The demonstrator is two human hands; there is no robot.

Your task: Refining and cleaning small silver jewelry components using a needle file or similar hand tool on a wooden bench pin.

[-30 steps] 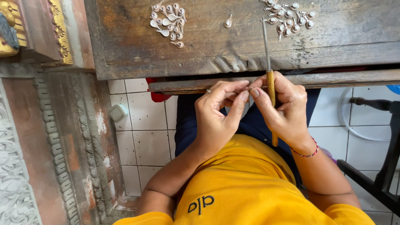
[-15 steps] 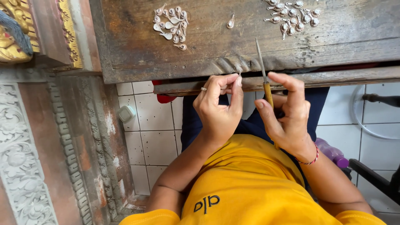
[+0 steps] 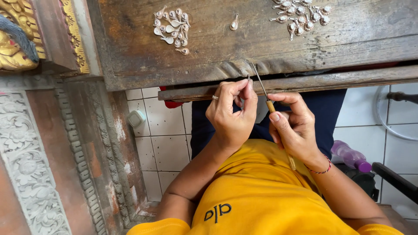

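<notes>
Both hands at the bench edge, frame centre.
I see left hand point(image 3: 230, 115) pinching a tiny piece point(image 3: 248, 78); right hand point(image 3: 295, 128) grips the tool point(image 3: 265, 98), tip angled up-left beside it.

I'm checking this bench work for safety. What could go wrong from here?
1. The left hand pinches a tiny piece at its fingertips while the right hand aims a thin pointed tool close beside it; a slip might prick a finger.
2. The piece is held past the worn wooden table edge, above the lap and tiled floor; if dropped, it may be hard to find.
</notes>
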